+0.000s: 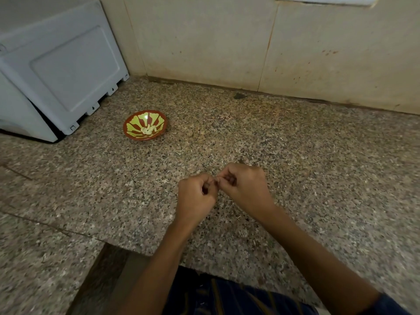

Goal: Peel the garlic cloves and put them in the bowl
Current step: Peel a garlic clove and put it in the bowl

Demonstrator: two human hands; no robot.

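A small red bowl [145, 125] with a yellow-green pattern stands on the granite counter at the left; several pale peeled garlic cloves [148, 130] lie in its bottom. My left hand [196, 196] and my right hand [244, 185] are held together above the counter's middle, well to the right of and nearer than the bowl. Both have their fingers curled, and their fingertips meet on a small garlic clove [216, 180] that is almost wholly hidden between them.
A grey-white appliance [59, 71] stands at the back left, close behind the bowl. A beige tiled wall [250, 42] runs along the back. The speckled granite counter [318, 155] has a front edge near my body, with a gap at the lower left.
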